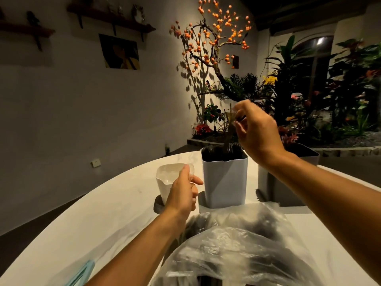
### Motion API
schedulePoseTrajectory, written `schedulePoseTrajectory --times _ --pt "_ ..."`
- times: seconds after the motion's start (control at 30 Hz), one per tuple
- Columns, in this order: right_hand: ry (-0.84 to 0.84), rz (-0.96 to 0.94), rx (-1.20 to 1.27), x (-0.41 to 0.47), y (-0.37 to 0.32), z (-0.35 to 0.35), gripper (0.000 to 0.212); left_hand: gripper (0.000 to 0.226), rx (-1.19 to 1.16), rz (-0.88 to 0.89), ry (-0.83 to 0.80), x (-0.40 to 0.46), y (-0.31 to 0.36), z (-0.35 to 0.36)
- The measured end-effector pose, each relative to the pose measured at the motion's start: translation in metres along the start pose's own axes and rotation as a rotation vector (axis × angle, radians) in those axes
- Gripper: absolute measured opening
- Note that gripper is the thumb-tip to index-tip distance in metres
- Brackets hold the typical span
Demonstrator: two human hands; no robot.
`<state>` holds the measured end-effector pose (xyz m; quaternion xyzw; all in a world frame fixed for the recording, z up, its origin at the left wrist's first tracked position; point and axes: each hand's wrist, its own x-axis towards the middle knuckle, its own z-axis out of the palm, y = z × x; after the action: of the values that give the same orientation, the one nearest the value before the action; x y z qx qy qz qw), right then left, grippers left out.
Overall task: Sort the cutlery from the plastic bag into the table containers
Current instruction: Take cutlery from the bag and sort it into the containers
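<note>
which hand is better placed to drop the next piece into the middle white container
Right. The right hand is raised directly above the middle white container, pinching a dark cutlery piece that hangs toward its opening. The left hand is lower, beside the translucent cup.

Left hand (183, 193) reaches forward, fingers loosely extended; right hand (255, 131) is raised (fingers curled, pinching)

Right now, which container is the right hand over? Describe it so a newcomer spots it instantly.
Start at the white round table, with the clear plastic bag at its near edge. Just beyond the bag stand three containers; take the middle container, under the raised right hand. It is a tall, square, pale tub with dark cutlery poking out, unlike the shorter white cup to its left and the grey tub to its right.
</note>
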<state>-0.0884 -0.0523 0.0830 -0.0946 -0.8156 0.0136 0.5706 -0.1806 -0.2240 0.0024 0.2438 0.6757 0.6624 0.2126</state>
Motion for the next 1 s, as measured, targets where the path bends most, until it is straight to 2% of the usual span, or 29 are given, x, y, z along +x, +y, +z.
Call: schedulePoseTrajectory --times 0.17,0.23,0.33,0.37,0.4,0.47,0.5,0.53,0.57,0.6,0.63,0.67,0.73,0.8,0.9,1.0 --pt "0.017 -0.035 -0.031 0.0 -0.009 0.005 0.035 0.031 0.056 -0.012 0.071 0.002 -0.005 -0.015" --pt "-0.114 -0.037 -0.089 -0.005 -0.008 0.012 0.029 0.028 0.085 0.018 0.08 0.003 -0.007 -0.02" --pt "-0.485 0.003 -0.251 -0.017 -0.009 0.022 0.01 0.02 0.087 0.07 0.074 -0.001 -0.006 -0.028" --pt "-0.514 0.0 -0.309 -0.018 -0.012 0.026 0.01 0.018 0.073 0.077 0.076 -0.003 -0.005 -0.032" --pt "-0.474 -0.006 -0.327 -0.018 -0.016 0.027 0.011 0.017 0.065 0.079 0.073 -0.004 -0.003 -0.033" --pt "-0.383 0.013 -0.154 -0.014 -0.038 0.033 0.014 0.015 0.066 0.091 0.086 -0.005 -0.001 -0.037" --pt "-0.441 0.053 -0.002 -0.011 -0.052 0.036 0.016 0.015 0.065 0.102 0.095 -0.004 -0.001 -0.039" --pt "-0.58 0.101 0.157 -0.009 -0.067 0.039 0.016 0.016 0.058 0.113 0.102 -0.003 0.0 -0.04" --pt "-0.733 0.13 0.263 -0.009 -0.08 0.045 0.014 0.017 0.048 0.125 0.111 -0.002 0.0 -0.041" --pt "-0.817 0.124 0.308 -0.009 -0.089 0.051 0.013 0.018 0.036 0.134 0.126 -0.001 0.001 -0.042" --pt "-0.806 0.114 0.33 -0.009 -0.093 0.057 0.014 0.017 0.036 0.143 0.149 0.0 0.001 -0.044" --pt "-0.719 0.129 0.337 -0.008 -0.093 0.061 0.017 0.016 0.047 0.15 0.186 0.001 0.002 -0.046" --pt "-0.449 0.196 0.303 -0.006 -0.087 0.071 0.021 0.019 0.07 0.125 0.284 0.005 0.001 -0.055" --pt "-0.277 0.204 0.193 -0.005 -0.082 0.08 0.017 0.022 0.07 0.071 0.349 0.01 -0.003 -0.065" --pt "-0.209 0.071 0.026 -0.011 -0.077 0.101 0.009 0.023 0.113 0.018 0.369 0.014 -0.009 -0.072" --pt "-0.244 0.006 -0.019 -0.023 -0.078 0.126 0.01 0.023 0.138 0.003 0.356 0.017 -0.015 -0.074"
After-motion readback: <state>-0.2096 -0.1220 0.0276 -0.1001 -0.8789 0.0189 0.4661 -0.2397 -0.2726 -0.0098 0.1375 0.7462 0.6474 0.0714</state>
